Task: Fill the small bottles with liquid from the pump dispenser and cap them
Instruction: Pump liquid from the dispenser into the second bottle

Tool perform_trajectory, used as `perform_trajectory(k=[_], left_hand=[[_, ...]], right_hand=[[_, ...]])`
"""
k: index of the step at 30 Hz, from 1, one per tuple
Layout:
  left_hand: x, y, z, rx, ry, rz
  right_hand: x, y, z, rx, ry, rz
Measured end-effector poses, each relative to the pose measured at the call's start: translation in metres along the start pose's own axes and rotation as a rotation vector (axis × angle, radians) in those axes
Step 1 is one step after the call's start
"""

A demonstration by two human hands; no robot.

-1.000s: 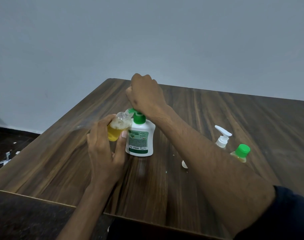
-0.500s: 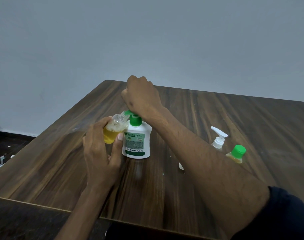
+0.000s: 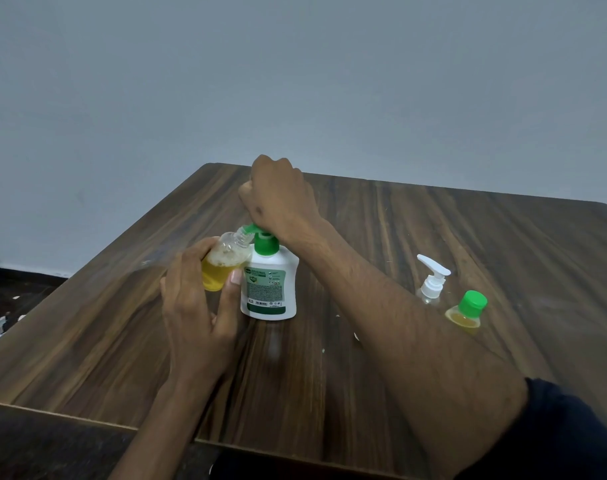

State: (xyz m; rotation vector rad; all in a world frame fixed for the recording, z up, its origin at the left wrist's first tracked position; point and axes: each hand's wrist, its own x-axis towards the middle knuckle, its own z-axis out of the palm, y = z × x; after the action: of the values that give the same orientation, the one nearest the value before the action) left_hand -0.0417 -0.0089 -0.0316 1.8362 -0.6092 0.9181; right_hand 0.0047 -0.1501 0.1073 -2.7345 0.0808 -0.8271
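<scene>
A white pump dispenser (image 3: 269, 289) with a green pump head stands on the wooden table (image 3: 433, 237). My right hand (image 3: 281, 199) is curled into a fist and presses down on the pump head. My left hand (image 3: 198, 306) grips a small clear bottle (image 3: 222, 265), tilted, its open neck at the green nozzle. The bottle holds yellow liquid with foam on top. A second small bottle (image 3: 466, 313) with yellow liquid and a green cap stands at the right.
A clear bottle with a white pump (image 3: 431, 282) stands to the right of my forearm, next to the capped bottle. A small white object (image 3: 356, 336) peeks out beside my right forearm. The table's near edge runs along the bottom; the floor lies to the left.
The view has shifted slightly. My right hand stays on the pump head, and my left hand still holds the tilted bottle at the nozzle.
</scene>
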Motion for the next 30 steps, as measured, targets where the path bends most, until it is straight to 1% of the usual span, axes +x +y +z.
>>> perform_trajectory(k=[2,5,9,12,16,20,23,28,30], left_hand=[[-0.0004,0.0005,-0.0006,0.001,0.003,-0.006],[-0.0003,0.0009,-0.0007,0.001,0.006,-0.014],[-0.0008,0.0013,-0.0010,0.010,-0.001,-0.015],[-0.0009,0.0026,-0.0019,0.003,0.006,-0.020],[-0.0006,0.0021,-0.0014,0.008,0.002,-0.015],[0.0000,0.0024,-0.0018,0.002,0.014,-0.020],[-0.0006,0.0026,-0.0014,0.002,0.005,-0.017],[-0.0011,0.0033,-0.0014,-0.003,0.005,-0.030],[-0.0010,0.0035,-0.0014,-0.003,0.002,-0.025]], right_hand=[[-0.0005,-0.0008,-0.0024,-0.012,-0.001,-0.012],[-0.0008,-0.0022,-0.0048,-0.017,0.045,-0.018],[-0.0013,-0.0024,-0.0024,-0.028,0.005,-0.025],[-0.0005,-0.0035,-0.0040,-0.041,0.048,-0.044],[-0.0010,-0.0018,-0.0008,-0.039,0.011,-0.019],[0.0003,-0.0056,-0.0042,-0.052,0.055,-0.040],[-0.0015,-0.0036,-0.0016,-0.047,0.021,-0.032],[-0.0001,-0.0045,-0.0045,-0.059,0.057,-0.032],[-0.0013,-0.0033,-0.0018,-0.066,0.035,-0.035]])
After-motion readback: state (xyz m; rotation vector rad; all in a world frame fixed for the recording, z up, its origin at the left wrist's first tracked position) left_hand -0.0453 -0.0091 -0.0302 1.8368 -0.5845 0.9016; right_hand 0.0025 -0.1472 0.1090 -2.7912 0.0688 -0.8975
